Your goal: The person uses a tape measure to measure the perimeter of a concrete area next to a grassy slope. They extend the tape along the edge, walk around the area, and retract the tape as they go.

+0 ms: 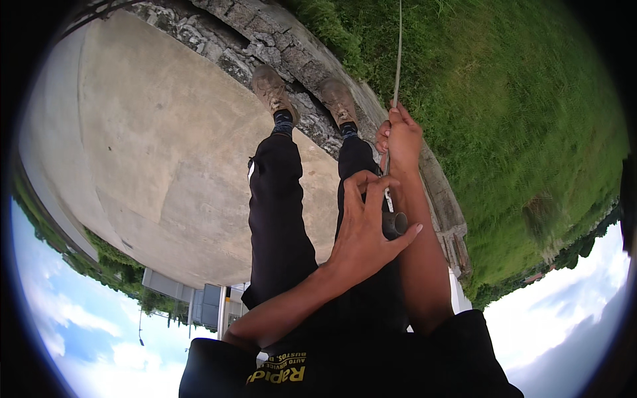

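A long, thin, pale line (399, 56), a cord or a slender rod, runs from the top edge down to my hands. My right hand (403, 136) is closed around it above the edge of the grass. Lower down, my left hand (361, 222) has its bent fingers on the line's near end, where a short white piece (388, 199) shows. Between those fingers and the left thumb, which points out to the right, is a dark grey tube (396, 226) with a round open end. Part of the tube is hidden behind the left hand.
Both shoes (271, 89) stand on a broken, cracked stone edge (199, 43). A smooth concrete slab (166, 132) spreads to the left, and tall green grass (511, 119) fills the right side. Lower left is a pale grey building (166, 285).
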### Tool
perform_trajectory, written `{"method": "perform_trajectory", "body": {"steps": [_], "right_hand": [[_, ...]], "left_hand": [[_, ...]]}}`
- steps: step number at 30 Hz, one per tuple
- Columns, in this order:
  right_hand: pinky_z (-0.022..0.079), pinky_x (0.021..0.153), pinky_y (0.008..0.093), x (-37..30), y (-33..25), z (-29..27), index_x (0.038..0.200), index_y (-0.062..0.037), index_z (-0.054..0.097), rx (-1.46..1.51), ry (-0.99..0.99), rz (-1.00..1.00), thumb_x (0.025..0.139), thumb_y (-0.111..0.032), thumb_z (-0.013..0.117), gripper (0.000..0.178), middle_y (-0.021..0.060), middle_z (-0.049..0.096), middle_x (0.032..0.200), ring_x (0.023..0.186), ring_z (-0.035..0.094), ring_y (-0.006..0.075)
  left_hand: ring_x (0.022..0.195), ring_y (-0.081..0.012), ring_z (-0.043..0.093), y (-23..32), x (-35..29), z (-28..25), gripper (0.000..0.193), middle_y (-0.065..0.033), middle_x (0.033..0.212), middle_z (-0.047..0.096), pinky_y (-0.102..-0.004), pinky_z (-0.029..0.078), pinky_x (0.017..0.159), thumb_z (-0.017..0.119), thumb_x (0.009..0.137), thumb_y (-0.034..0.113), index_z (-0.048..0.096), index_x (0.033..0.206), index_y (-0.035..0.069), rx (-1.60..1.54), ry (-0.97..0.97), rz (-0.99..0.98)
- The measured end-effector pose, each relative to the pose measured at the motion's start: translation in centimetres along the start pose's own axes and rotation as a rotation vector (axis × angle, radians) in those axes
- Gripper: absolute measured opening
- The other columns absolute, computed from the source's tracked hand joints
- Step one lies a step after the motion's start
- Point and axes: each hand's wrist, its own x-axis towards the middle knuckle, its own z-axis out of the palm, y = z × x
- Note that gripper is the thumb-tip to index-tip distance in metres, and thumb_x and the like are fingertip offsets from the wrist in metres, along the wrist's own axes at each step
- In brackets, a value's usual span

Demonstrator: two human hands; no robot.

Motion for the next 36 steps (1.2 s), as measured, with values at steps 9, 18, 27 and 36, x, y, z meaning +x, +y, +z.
{"method": "perform_trajectory", "body": {"steps": [9, 18, 27, 36], "right_hand": [[0.026, 0.039, 0.0291, 0.2, 8.0, -10.2, 0.099, -0.0067, 0.060, -0.119, 0.152, 0.248, 0.099, -0.010, 0.054, 0.007, -0.0006, 0.044, 0.061, 0.042, 0.035, 0.0098], [0.028, 0.044, 0.0278, 3.1, 11.7, -12.2, 0.091, -0.0122, 0.051, 0.095, 0.073, 0.552, 0.100, -0.011, 0.053, 0.010, -0.0023, 0.043, 0.064, 0.047, 0.037, 0.0087], [0.030, 0.045, 0.0278, 3.8, 8.3, -5.6, 0.111, -0.0055, 0.058, 0.578, -0.214, 0.360, 0.105, -0.010, 0.055, 0.009, -0.0064, 0.044, 0.063, 0.047, 0.038, 0.0075], [0.033, 0.045, 0.0256, 1.1, -4.4, 1.1, 0.145, 0.0017, 0.055, 0.061, -0.009, -0.439, 0.107, -0.013, 0.056, 0.041, -0.0031, 0.044, 0.066, 0.053, 0.040, 0.0055]], "left_hand": [[0.080, -0.0293, 0.075, -0.6, 1.3, 3.2, 0.063, -0.0145, 0.082, 0.072, -0.0407, 0.057, 0.076, 0.074, 0.092, 0.058, 0.067, 0.111, -0.002, -0.136, -0.478, -0.380], [0.069, -0.0269, 0.075, -5.7, 3.2, 8.1, 0.058, -0.0151, 0.078, 0.075, -0.0373, 0.057, 0.067, 0.076, 0.092, 0.053, 0.074, 0.103, -0.004, -0.155, -0.534, -0.305], [0.070, -0.0329, 0.075, -3.1, 2.8, 6.9, 0.035, -0.0190, 0.081, 0.074, -0.0392, 0.058, 0.064, 0.080, 0.088, 0.031, 0.072, 0.096, -0.003, 0.069, -0.093, -0.130], [0.051, -0.0201, 0.061, -6.9, 4.7, 1.7, 0.027, -0.0035, 0.060, 0.060, -0.0320, 0.047, 0.050, 0.084, 0.076, 0.016, 0.058, 0.071, 0.011, -0.006, -0.107, 0.430]]}}
